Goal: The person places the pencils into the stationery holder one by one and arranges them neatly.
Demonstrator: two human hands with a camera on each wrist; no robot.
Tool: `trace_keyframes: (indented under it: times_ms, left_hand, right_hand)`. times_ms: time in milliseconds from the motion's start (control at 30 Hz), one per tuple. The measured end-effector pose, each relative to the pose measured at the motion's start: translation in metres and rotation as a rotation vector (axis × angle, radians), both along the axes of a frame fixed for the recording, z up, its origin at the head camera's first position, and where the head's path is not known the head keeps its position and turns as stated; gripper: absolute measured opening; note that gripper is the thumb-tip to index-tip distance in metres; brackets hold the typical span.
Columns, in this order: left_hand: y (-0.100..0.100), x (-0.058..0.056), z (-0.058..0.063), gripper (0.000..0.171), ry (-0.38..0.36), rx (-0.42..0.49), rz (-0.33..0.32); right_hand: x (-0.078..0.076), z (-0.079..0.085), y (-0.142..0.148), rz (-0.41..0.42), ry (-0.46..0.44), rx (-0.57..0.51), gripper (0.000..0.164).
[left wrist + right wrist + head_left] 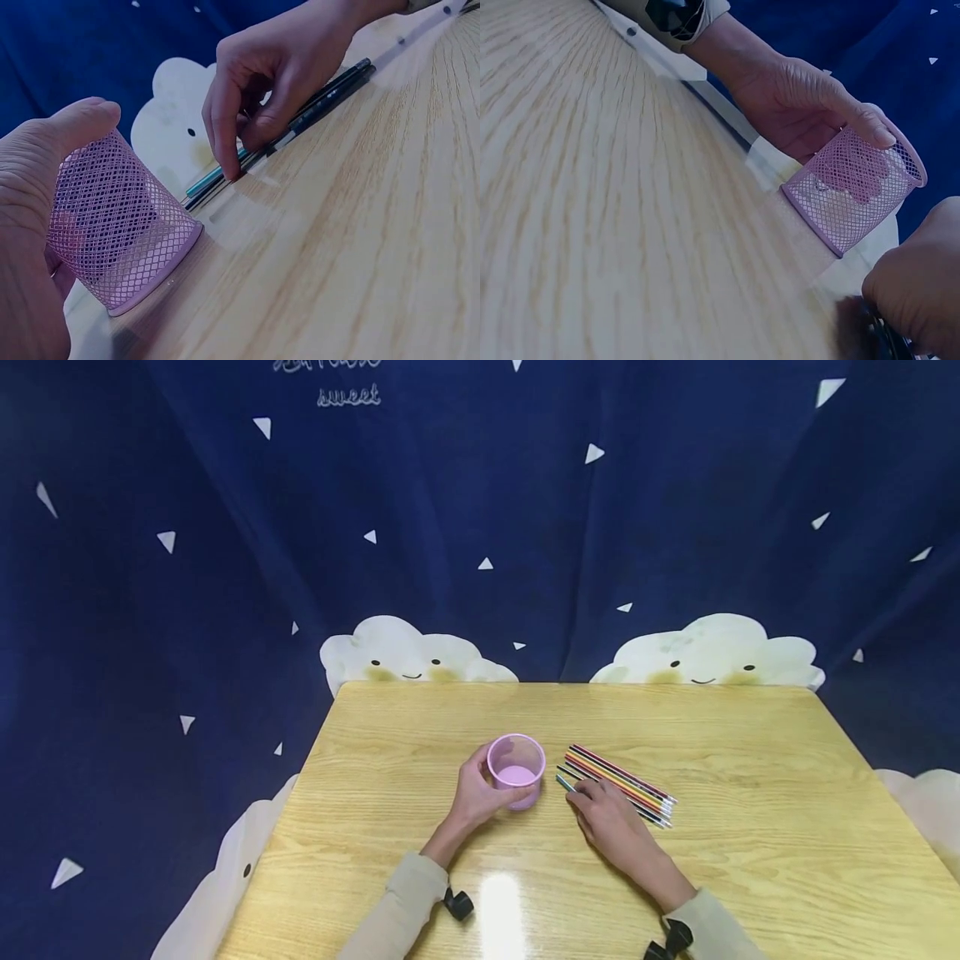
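A pink mesh pencil cup [517,750] stands upright on the table, and its inside looks bare. My left hand [477,795] grips the cup's near left side, with the thumb [94,120] laid along the wall near the rim. Right of the cup lies a row of several pencils [626,779], dark red, red, yellow and black, slanting away to the left. At the near edge of that row, my right hand [611,827] pinches a teal pencil [208,182] with curled fingers. Most of that pencil's length is hidden beneath the hand.
The wooden table [765,777] extends on both sides of the cup and pencils. Behind it hangs a dark blue curtain [450,485] with white triangles and clouds. Black wrist straps [457,903] sit at the sleeve cuffs.
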State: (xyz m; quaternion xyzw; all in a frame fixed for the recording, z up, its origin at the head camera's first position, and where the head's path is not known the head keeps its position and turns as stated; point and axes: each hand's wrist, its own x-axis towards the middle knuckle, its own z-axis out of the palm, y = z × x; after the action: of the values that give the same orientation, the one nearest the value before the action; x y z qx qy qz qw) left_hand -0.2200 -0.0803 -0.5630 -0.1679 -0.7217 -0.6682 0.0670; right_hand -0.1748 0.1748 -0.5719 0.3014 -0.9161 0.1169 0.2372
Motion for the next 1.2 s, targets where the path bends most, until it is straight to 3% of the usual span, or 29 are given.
trace_keyframes:
  times_ms: [200,433,733,1000,1200]
  left_hand:
    - [0.000,-0.001,0.002,0.083,0.014,-0.025,-0.010]
    - [-0.001,0.000,0.003,0.085,-0.006,-0.034,-0.022]
    - [-0.001,-0.002,0.003,0.085,-0.024,-0.044,-0.018]
    - [-0.002,0.000,0.002,0.086,-0.025,-0.033,-0.030]
    - [-0.002,0.000,0.002,0.086,-0.023,-0.034,-0.031]
  right_hand:
    - [-0.002,0.011,-0.001,0.007,-0.094,-0.061,0.022]
    - [-0.008,0.037,-0.003,0.044,-0.150,-0.258,0.022]
    - [-0.020,0.066,-0.002,0.150,-0.083,-0.518,0.028]
    - [-0.025,0.086,-0.011,0.187,-0.058,-0.625,0.034]
    - [-0.033,0.109,-0.019,0.223,0.023,-0.689,0.039]
